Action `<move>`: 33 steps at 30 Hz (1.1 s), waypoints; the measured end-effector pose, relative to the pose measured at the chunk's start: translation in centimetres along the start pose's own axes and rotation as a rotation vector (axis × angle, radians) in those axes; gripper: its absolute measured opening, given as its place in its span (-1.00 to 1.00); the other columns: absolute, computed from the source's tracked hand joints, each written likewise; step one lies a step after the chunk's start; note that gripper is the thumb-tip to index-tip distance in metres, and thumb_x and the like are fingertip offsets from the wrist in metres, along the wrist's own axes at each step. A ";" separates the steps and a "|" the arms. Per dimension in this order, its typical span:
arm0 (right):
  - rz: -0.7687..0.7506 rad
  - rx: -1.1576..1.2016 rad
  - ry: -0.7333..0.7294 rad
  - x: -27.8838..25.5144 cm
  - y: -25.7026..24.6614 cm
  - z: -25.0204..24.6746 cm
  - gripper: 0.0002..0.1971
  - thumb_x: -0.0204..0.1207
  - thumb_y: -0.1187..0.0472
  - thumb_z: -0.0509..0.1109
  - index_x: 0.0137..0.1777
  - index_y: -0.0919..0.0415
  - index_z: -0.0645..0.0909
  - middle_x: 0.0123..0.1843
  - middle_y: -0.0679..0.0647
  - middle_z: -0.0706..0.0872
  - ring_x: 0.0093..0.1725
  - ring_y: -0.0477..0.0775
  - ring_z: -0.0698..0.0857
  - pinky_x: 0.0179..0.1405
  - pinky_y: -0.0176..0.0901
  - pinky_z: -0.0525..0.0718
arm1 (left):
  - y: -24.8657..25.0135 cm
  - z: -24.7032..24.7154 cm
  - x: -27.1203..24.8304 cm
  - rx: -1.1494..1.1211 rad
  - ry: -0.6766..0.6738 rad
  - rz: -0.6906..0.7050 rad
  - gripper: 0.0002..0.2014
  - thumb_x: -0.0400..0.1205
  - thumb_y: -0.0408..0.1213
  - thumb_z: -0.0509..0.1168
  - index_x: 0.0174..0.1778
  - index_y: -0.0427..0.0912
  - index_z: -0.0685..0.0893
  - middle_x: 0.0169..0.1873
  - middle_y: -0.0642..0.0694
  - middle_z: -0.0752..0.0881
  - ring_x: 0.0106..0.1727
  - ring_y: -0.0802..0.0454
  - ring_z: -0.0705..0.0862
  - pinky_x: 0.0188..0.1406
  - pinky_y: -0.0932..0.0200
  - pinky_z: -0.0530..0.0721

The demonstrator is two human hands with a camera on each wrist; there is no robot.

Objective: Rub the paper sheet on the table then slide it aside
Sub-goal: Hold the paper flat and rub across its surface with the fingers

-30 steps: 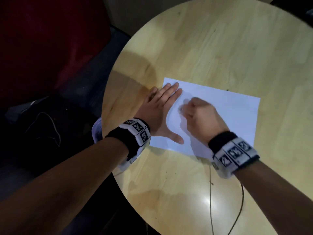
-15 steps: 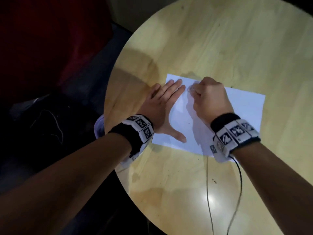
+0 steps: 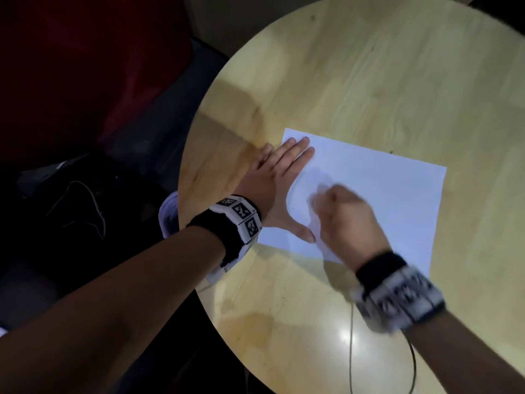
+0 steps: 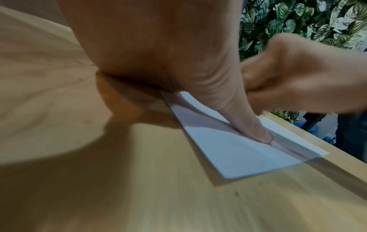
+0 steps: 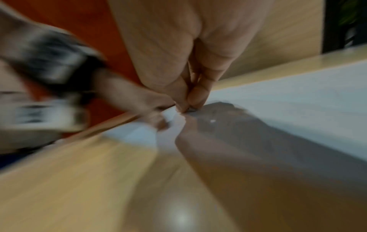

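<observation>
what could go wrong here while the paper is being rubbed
1. The left hand lies flat on only the left edge of the paper sheet, so the free right side may creep or buckle under the rubbing.
2. The right hand, curled and motion-blurred, rubs close beside the left thumb, and a hard stroke could crease the sheet there.
3. The sheet's near-left corner sits close to the table edge, so sliding it that way might send it off.

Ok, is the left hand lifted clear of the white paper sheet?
No, the left hand lies flat with its fingers and thumb pressing on the white paper sheet.
</observation>
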State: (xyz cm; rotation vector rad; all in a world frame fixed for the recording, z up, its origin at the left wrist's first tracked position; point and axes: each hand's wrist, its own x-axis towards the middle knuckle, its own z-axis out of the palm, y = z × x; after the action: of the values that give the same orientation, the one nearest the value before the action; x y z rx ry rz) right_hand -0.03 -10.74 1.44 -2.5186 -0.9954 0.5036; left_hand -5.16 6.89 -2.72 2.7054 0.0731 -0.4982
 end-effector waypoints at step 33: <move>-0.049 0.100 0.101 -4.2 1.4 1.6 -0.84 0.49 0.37 0.33 -0.10 0.32 0.76 -0.23 0.14 0.61 -0.28 0.22 0.70 -0.35 0.02 0.72 | -2.8 0.7 -2.2 -0.064 0.157 0.164 0.26 0.33 0.65 0.26 0.80 -0.13 0.14 0.81 -0.05 0.05 0.82 -0.05 -0.08 0.76 -0.24 -0.02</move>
State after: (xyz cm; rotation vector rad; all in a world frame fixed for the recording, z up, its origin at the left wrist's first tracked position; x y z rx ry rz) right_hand -2.87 -14.31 0.18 -2.3999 -0.9668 0.3973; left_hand -7.78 9.23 -3.57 2.6540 -0.0887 -0.2314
